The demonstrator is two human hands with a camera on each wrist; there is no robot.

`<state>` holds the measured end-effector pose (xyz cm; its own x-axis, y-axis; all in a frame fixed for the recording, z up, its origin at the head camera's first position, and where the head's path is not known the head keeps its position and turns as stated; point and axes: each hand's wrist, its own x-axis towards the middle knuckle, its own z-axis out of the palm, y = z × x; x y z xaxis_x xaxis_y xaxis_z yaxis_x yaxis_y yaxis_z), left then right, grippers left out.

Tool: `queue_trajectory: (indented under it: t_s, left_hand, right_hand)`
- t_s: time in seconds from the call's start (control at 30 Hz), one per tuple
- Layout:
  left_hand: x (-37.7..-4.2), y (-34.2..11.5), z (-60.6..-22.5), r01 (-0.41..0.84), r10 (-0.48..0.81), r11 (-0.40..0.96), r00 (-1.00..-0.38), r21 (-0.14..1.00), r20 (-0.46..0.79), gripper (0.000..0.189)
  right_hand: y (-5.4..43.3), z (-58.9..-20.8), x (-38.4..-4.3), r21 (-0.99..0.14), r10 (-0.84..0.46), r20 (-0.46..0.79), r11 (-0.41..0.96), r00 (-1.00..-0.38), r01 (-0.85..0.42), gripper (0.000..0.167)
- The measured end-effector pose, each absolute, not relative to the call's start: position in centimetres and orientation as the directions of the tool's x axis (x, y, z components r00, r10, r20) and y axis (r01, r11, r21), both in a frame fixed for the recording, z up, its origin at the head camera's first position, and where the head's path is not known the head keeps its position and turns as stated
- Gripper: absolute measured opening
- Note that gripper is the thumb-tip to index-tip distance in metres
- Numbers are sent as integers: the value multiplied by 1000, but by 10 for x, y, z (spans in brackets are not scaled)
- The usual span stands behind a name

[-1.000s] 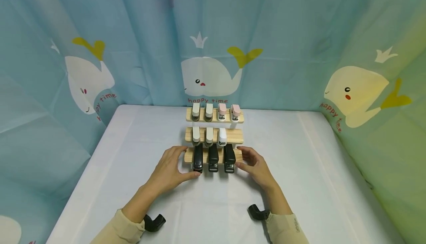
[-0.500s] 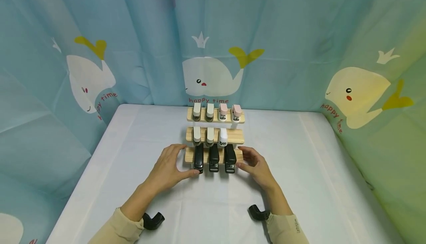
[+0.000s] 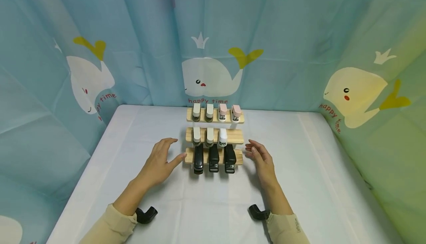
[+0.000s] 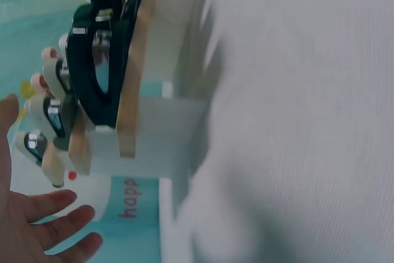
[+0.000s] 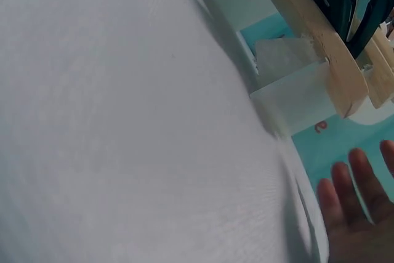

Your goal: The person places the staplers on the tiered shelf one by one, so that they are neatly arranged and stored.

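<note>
A three-tier wooden rack (image 3: 238, 136) stands at the middle of the table. Three black staplers (image 3: 214, 158) lie side by side on its lowest, nearest tier. The middle tier bears two beige staplers (image 3: 196, 135) and one white stapler (image 3: 223, 136); its right end is bare wood. On the top tier are two more pale staplers and two pink staplers (image 3: 223, 112). My left hand (image 3: 159, 163), thumb and fingers spread, is just off the rack's left end. Off the right end is my right hand (image 3: 263, 162), fingers loosely bent around nothing.
The rack stands on pale translucent supports (image 5: 295, 97) on a white-covered table (image 3: 213, 207). A blue curtain (image 3: 286, 22) printed with whales hangs behind and along both sides. Black curved pieces (image 3: 146, 215) show at both wrists.
My left hand has moved away from the rack to the left, its thumb leaving the leftmost black stapler. My right hand has drawn off the right end. The staplers stay in place.
</note>
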<state>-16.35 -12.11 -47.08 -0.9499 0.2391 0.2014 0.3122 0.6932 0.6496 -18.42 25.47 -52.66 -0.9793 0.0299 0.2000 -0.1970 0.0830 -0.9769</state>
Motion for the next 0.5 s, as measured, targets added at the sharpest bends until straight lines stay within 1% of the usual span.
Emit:
queue_trajectory:
  t_s: [0.1, 0.23, 0.33, 0.5]
  left_hand:
    - [-169, -127, -471, 319, 242, 694, -948, 645, 207, 69]
    - [-178, -133, -468, 320, 242, 709, -947, 629, 209, 69]
    - [-186, -137, -465, 324, 242, 721, -946, 613, 215, 70]
    - [-197, -143, -461, 331, 250, 743, -944, 581, 218, 71]
  right_hand:
    - [259, -522, -187, -963, 45, 213, 176, -976, -202, 47]
    - [266, -515, -188, -934, 54, 190, 317, -980, -164, 49]
    - [270, -508, -189, -922, 73, 162, 368, -984, -124, 50]
    - [274, -496, -191, -915, 91, 155, 388, -984, -109, 51]
